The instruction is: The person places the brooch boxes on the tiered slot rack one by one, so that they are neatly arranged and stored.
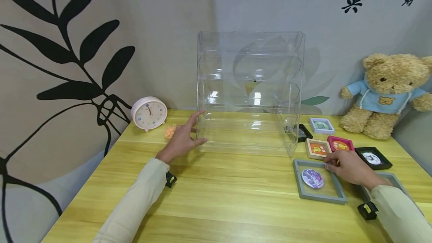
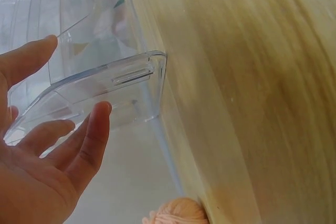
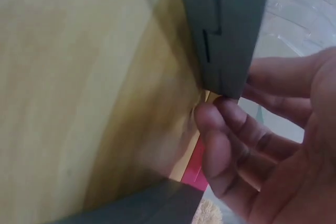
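A clear plastic display shelf (image 1: 249, 130) with stepped tiers stands upright against the wall. My left hand (image 1: 182, 138) is at its lower left side, fingers spread. In the left wrist view, the thumb and fingers of the left hand (image 2: 58, 145) lie on either side of the clear side panel (image 2: 105, 72); firm contact cannot be told. My right hand (image 1: 349, 168) pinches the upper right corner of a grey square frame (image 1: 320, 198), which has a round purple picture disc (image 1: 312, 178) in its clear window. Close up, the right fingertips (image 3: 215, 114) meet the frame's corner (image 3: 226, 72).
Several small frames lie right of the shelf, among them a beige one (image 1: 308, 149), a pink one (image 1: 351, 144) and a black one (image 1: 384, 164). Another grey frame (image 1: 395, 179) is partly under the right arm. A teddy bear (image 1: 386, 96), clock (image 1: 149, 113) and orange yarn ball (image 1: 170, 132) stand behind.
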### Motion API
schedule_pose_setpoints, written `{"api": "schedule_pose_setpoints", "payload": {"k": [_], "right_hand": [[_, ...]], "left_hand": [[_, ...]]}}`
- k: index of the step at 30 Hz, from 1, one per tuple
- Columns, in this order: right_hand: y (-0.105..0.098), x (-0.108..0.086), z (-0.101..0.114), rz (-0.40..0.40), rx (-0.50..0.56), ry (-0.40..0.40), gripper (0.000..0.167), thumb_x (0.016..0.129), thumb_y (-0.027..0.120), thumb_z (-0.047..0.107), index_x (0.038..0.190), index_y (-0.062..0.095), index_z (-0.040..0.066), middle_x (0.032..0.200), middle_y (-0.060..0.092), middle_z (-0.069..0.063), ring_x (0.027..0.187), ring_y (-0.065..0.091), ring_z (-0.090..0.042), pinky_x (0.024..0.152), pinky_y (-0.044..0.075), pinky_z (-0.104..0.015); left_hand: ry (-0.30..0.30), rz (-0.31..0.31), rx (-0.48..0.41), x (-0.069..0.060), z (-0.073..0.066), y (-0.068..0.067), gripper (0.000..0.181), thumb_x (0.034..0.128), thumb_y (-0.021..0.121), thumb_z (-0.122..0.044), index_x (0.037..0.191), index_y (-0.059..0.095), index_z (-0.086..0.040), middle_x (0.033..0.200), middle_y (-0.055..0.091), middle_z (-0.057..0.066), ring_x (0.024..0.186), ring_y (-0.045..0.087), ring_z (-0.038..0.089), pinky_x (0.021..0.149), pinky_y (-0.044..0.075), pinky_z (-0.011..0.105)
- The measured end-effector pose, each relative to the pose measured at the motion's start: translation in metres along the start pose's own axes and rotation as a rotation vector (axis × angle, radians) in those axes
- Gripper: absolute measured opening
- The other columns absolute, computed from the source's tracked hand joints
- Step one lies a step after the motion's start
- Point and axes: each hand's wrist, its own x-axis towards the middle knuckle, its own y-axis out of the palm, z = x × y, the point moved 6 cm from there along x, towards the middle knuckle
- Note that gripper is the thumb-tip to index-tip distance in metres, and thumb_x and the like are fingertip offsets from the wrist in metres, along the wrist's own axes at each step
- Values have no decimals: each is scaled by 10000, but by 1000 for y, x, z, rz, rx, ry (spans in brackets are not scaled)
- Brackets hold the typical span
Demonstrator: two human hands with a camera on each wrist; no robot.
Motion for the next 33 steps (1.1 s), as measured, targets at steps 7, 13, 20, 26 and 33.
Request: {"api": "schedule_pose_setpoints", "payload": {"k": [7,13,20,26,33], "right_hand": [[-6,-2,6,14,98,40,175,954,654,126,1116,690,71,903,735,-71,707,593,-91,569,484,-304],[-3,-2,0,184,564,157,305,1060,507,251,1284,525,45,1014,676,-94,687,574,-109,525,560,-336],[-4,-7,-3,505,1126,59,319,1090,402,151,1345,576,234,1205,631,23,1024,704,-203,821,622,-467],[-11,-6,6,576,1148,-17,383,1085,389,102,1406,556,225,1279,588,56,1096,686,-198,859,613,-472],[-19,-2,19,497,960,23,446,1078,447,192,1513,416,95,1356,472,254,1142,632,-82,858,608,-433]], "left_hand": [[-19,13,-16,-1,0,1,966,841,814,-170,1574,221,-379,1534,411,314,1206,633,459,825,618,491],[-26,9,-28,-2,1,0,963,842,812,-167,1560,226,-429,1582,371,261,1230,619,457,841,611,509],[-14,18,-27,0,1,-1,967,842,815,-192,1543,218,-488,1562,392,278,1223,627,450,853,605,523],[-18,18,-29,0,3,-2,953,848,810,-198,1550,223,-466,1556,396,285,1218,628,451,871,594,548],[-34,22,-24,1,5,-2,949,847,814,-219,1559,227,-439,1589,374,237,1215,629,451,879,583,575]]}}
